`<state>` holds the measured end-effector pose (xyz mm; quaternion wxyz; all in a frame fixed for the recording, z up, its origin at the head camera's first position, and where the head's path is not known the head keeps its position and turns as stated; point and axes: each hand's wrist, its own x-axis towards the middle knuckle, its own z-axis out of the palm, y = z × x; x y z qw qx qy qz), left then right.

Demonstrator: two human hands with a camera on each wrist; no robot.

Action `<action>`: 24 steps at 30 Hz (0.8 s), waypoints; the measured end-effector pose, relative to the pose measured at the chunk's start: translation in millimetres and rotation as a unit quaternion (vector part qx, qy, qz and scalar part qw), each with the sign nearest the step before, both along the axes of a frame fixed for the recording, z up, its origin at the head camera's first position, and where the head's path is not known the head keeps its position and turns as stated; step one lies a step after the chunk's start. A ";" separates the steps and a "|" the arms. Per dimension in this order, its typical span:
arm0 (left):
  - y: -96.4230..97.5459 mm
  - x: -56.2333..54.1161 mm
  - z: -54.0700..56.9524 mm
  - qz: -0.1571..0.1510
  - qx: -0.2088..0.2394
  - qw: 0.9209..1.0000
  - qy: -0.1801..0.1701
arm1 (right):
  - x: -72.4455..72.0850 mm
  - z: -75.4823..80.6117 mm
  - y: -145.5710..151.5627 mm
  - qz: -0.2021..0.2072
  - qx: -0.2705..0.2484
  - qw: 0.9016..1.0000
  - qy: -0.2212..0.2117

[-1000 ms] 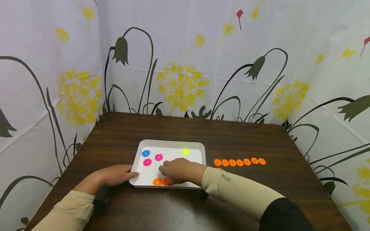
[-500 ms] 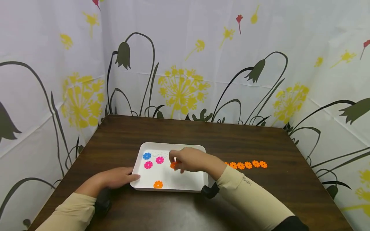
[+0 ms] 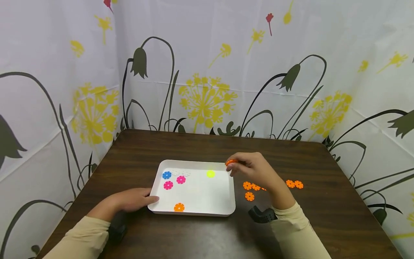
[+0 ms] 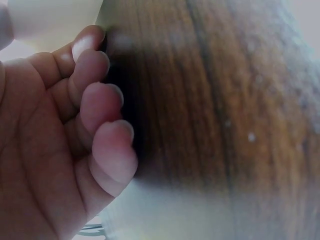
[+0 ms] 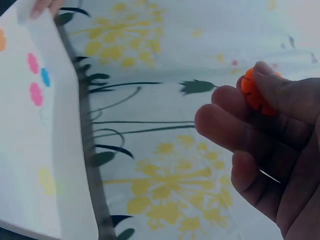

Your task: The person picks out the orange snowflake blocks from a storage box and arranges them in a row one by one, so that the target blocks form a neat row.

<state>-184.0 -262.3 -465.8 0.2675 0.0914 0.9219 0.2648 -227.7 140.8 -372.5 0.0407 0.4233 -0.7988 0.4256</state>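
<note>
My right hand pinches an orange flower-shaped disc between thumb and fingers, above the tray's right rim. In the right wrist view the same notched disc shows under the thumb. The white tray holds a blue disc, two pink discs, a yellow disc, an orange disc and faint clear ones. My left hand grips the tray's left edge, thumb over the rim. The left wrist view shows its other fingers bent beside the wooden tabletop.
Right of the tray, a row of orange discs lies on the dark wooden table, partly hidden by my right hand and arm. Another orange disc lies in front of the row. A flower-printed curtain hangs behind the table.
My right hand has lifted an orange disc from the tray's front and carried it right and back, to above the right rim. The left hand keeps its place on the tray.
</note>
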 end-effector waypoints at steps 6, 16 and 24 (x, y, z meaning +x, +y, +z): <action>0.8 -0.1 -0.4 0.004 -0.005 1.000 -0.006 | 7.4 -6.7 30.0 -0.006 -0.073 0.997 -0.014; 0.1 -2.8 -0.3 0.000 -0.012 1.000 -0.006 | 8.7 5.2 61.0 -0.029 -0.120 0.992 0.035; 1.5 -2.8 0.9 0.000 -0.008 1.000 -0.009 | 9.5 8.1 74.2 -0.029 -0.204 0.978 0.041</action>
